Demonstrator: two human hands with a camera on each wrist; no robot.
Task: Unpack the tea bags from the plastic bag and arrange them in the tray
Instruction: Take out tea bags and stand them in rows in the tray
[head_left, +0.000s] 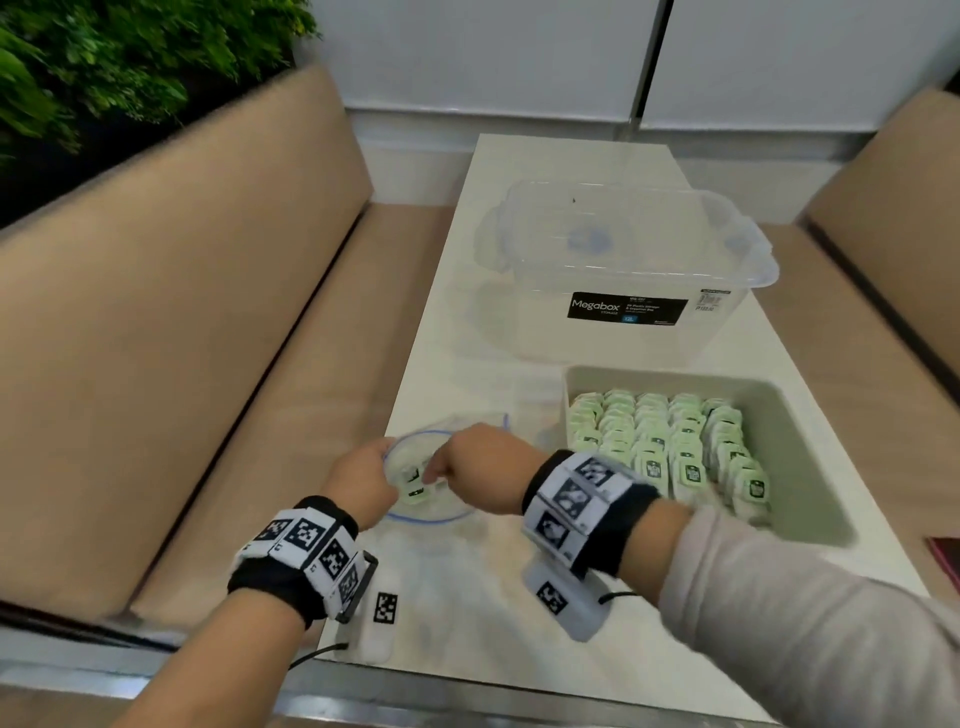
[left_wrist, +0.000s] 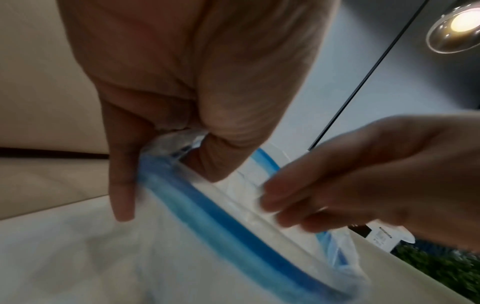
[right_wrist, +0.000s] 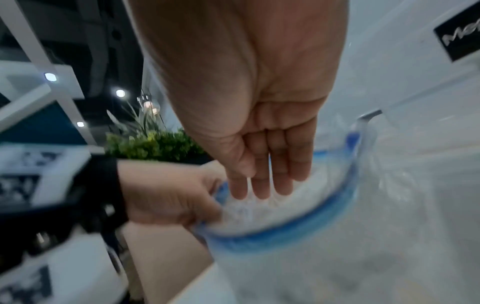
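A clear plastic bag (head_left: 441, 514) with a blue zip rim (left_wrist: 233, 230) lies on the white table's near left, its mouth held wide. My left hand (head_left: 363, 480) pinches the rim's left edge between thumb and fingers (left_wrist: 122, 185). My right hand (head_left: 470, 467) reaches into the mouth with its fingers (right_wrist: 262, 181) straight, above a few pale green tea bags (head_left: 415, 486) in the bag. To the right stands the grey-green tray (head_left: 810, 447), with several rows of green tea bags (head_left: 670, 441) standing upright inside.
A clear Megabox storage box (head_left: 628, 270) stands on the table (head_left: 571, 156) behind the tray. Beige sofa cushions (head_left: 182, 338) flank the table on both sides, with green plants (head_left: 104, 62) at the far left.
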